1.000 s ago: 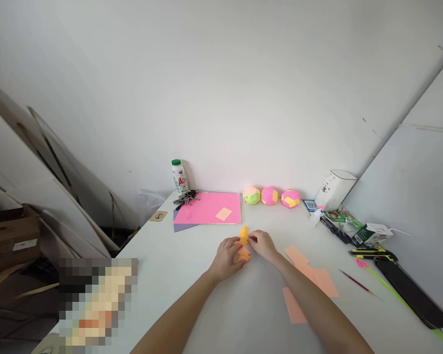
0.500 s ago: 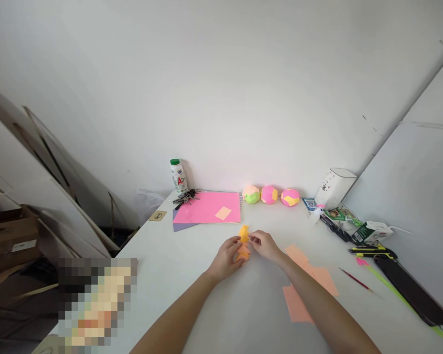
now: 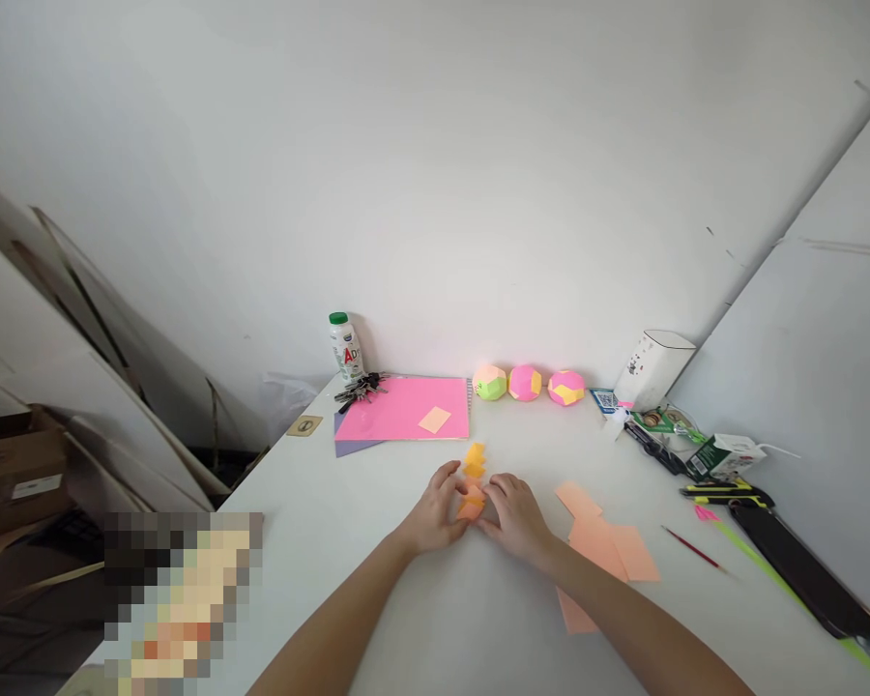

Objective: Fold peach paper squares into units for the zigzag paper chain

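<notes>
A folded strip of paper lies upright in view between my hands, with a yellow-orange part at the far end and a peach-orange part nearer me. Whether the two parts are joined, I cannot tell. My left hand curls round the left side of the peach part, thumb at its near edge. From the right, my right hand has its fingertips and thumb on the same peach part. To the right, several peach paper sheets overlap on the white table, partly under my right forearm.
Three paper balls line the wall beside a pink pad bearing a peach square. Keys and a bottle stand at its left. At right are a brush, a cutter and a black case.
My right hand has come down from the yellow part to the near peach part. The yellow paper now shows a zigzag outline beyond my fingers. The view has shifted slightly.
</notes>
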`<state>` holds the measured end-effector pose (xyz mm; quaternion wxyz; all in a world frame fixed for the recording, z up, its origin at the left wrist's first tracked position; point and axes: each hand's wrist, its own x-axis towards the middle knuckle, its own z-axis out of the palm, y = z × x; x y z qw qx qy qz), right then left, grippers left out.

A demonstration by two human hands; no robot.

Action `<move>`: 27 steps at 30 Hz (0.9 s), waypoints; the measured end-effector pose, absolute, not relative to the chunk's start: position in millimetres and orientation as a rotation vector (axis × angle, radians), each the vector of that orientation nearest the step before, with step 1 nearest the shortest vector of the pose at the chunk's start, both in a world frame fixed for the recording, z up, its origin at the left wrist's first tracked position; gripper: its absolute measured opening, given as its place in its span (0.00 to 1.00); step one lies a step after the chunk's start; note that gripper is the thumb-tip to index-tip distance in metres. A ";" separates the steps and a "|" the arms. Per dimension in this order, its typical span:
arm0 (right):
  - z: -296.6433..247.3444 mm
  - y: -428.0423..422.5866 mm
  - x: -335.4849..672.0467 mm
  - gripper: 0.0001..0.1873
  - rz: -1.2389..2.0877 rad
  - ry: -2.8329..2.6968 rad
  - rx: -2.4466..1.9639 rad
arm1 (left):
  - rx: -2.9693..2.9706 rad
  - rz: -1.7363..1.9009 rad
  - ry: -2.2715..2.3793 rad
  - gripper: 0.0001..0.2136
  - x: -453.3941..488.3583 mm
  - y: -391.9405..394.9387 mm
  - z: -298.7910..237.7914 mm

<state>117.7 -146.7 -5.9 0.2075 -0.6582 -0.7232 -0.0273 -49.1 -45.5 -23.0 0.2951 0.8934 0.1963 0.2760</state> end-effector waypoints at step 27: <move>-9.8 -128.0 115.0 0.11 -0.132 -1.891 -1.962 | 2.275 0.872 0.790 0.16 -39.0 -28.5 -38.6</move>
